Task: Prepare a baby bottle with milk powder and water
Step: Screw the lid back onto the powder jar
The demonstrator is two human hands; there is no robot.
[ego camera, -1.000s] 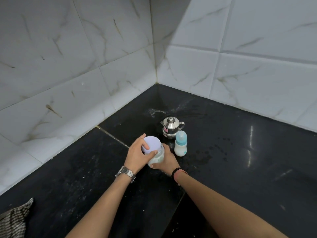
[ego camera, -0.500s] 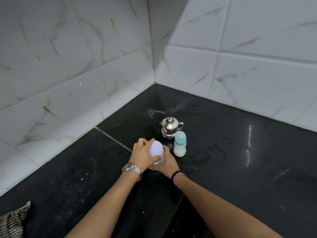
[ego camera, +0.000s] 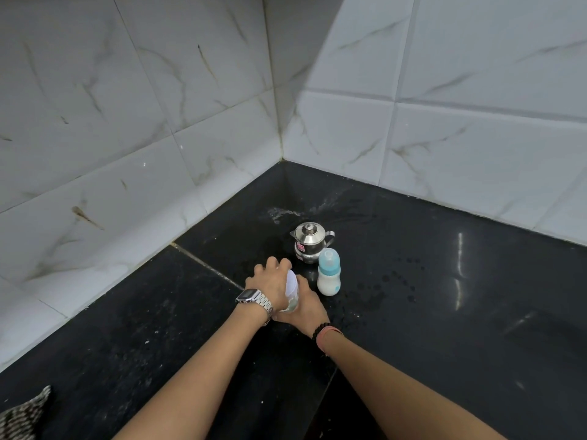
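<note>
Left hand [ego camera: 270,282] rolled over lid [ego camera: 291,284] — jar [ego camera: 293,304] between hands

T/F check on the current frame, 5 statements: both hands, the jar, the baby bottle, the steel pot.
1. Both hands are on the jar. True: the left hand grips its lid end, the right hand holds its body.
2. The baby bottle lies on its side. False: it stands upright on the black counter.
3. The baby bottle has its teal cap on. True.
4. The steel pot has no lid. False: a knobbed lid sits on it.
5. The steel pot stands nearer the person than the bottle. False: it stands behind the bottle, toward the corner.
</note>
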